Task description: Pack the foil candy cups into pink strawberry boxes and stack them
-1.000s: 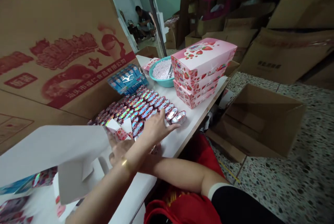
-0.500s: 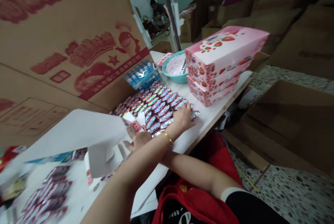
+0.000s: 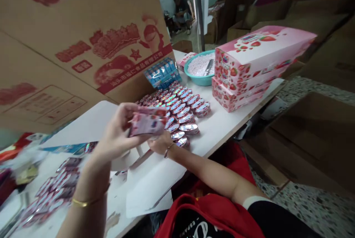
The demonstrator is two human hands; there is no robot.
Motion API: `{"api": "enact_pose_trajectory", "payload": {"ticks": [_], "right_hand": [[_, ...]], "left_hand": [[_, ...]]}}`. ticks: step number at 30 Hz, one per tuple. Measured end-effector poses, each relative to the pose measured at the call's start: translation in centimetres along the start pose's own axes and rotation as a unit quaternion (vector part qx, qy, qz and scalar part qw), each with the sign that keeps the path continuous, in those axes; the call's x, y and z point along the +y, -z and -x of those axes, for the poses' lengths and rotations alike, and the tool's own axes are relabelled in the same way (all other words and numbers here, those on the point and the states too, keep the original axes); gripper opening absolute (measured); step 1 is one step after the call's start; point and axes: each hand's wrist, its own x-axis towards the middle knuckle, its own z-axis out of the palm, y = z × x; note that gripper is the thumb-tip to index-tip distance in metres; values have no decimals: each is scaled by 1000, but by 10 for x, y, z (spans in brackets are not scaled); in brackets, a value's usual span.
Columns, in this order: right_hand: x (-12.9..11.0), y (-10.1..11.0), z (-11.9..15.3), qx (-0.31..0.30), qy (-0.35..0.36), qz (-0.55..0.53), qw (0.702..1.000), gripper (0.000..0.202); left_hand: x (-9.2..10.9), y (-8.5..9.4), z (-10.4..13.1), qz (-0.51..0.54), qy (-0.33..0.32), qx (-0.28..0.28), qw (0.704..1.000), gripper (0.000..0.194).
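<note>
So we've got a couple of pink packets (image 3: pixel 148 124) pinched in our left hand (image 3: pixel 118 130), thumb underneath, fingers curled round the left end, and the rest sticks out right past the grip, up above the white table (image 3: pixel 210 128). Our right hand (image 3: pixel 162 143) is just below them, fingertips hidden, so we honestly can't tell if it's gripping anything. Shiny-topped packs (image 3: pixel 181 110) stand in rows right beside it.
</note>
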Motion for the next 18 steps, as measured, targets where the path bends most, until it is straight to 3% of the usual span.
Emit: {"api": "enact_pose_trajectory", "payload": {"ticks": [2,4,7,10,13,16,18], "right_hand": [[-2,-2,0,-7,-14,6,1000,55],[-3,-3,0,-15,-25,16,999,58],[-5,-3,-1,-31,-33,36,998,58],[-8,-3,-1,-34,-27,48,998,58],[-9,-2,-2,-19,-21,48,998,59],[-11,-4,-2,-4,-15,56,998,56],[-11,-5,-1,-7,-11,80,997,49]], "left_hand": [[-28,39,25,-46,73,12,996,54],[-60,56,39,-143,144,15,979,50],[-105,49,38,-269,195,-1,943,54],[-125,27,23,-316,164,0,935,56],[-106,12,16,-363,85,55,926,47],[-58,-1,10,-347,-5,153,925,22],[-27,-20,-1,-319,-72,121,937,19]]}}
